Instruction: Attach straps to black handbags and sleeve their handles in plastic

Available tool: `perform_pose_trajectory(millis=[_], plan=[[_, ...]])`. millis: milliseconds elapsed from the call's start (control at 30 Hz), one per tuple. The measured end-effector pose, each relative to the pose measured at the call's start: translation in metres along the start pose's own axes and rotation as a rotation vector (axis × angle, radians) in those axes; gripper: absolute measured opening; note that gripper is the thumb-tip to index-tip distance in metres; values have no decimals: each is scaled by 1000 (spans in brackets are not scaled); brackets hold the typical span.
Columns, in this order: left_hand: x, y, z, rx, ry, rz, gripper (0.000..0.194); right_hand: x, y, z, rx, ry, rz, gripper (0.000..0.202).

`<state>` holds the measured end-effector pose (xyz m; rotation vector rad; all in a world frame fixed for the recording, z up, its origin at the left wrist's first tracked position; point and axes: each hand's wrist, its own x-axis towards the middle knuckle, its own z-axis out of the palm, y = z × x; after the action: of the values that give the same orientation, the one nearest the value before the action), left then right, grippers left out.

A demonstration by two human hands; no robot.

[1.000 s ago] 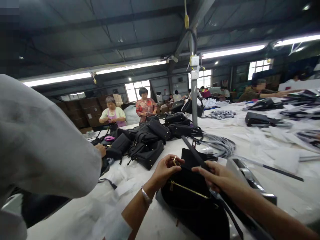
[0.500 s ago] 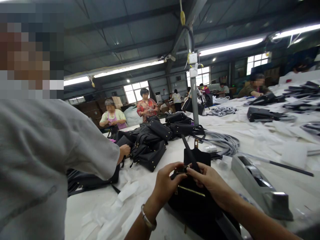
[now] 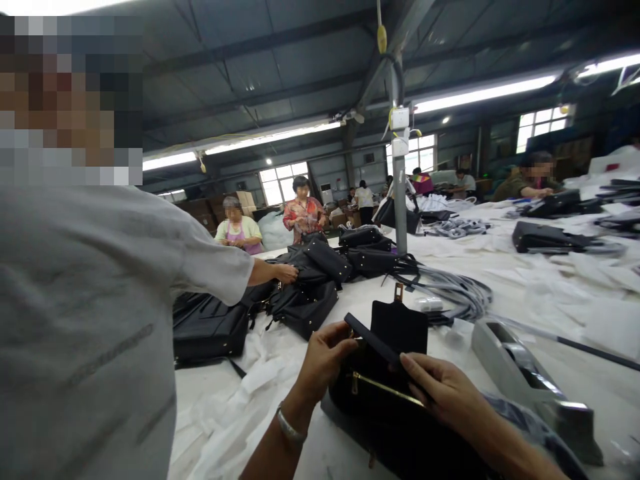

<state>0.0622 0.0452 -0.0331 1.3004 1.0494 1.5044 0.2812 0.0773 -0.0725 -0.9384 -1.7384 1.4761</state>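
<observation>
One black strap (image 3: pixel 375 343) crosses the near, open black bag (image 3: pixel 395 430); my left hand (image 3: pixel 323 360) pinches its left end, my right hand (image 3: pixel 445 385) clamps farther right. Light tension should steady it.

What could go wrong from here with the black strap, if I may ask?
The black strap might slip, as its end sits at the left hand's fingertips while the right hand grips it further along. Also, the right forearm could perhaps bump the tape dispenser, which stands close by.
</observation>
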Motion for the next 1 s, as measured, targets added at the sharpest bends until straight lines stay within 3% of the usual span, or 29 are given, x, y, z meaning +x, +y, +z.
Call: perform_pose_trajectory(millis=[233, 367, 467, 567, 633, 733, 800, 867, 1000], plan=[[-3, -13, -5, -420, 157, -82, 49, -2, 10, -3, -52, -52, 16, 56], [-10, -13, -3, -433, 89, -98, 48, 1, 12, 2, -20, -86, 7, 55], [-18, -10, 5, -329, -58, -74, 45, 2, 3, 9, 22, -98, 15, 57], [-26, -6, 18, -106, -210, -70, 37, -2, -12, 16, -33, 15, -30, 57], [-29, -5, 27, 72, -213, -24, 30, -4, -19, 21, -135, 134, -139, 57], [-31, -6, 39, 331, -122, 104, 20, -2, -20, 28, -304, 251, -323, 65], [-32, -8, 45, 464, -86, 165, 20, 3, -16, 32, -359, 296, -389, 53], [-33, -8, 48, 509, -86, 184, 23, 7, -15, 34, -350, 294, -417, 41], [-33, -5, 50, 427, -232, 77, 27, 4, -39, 23, -146, 178, -373, 52]])
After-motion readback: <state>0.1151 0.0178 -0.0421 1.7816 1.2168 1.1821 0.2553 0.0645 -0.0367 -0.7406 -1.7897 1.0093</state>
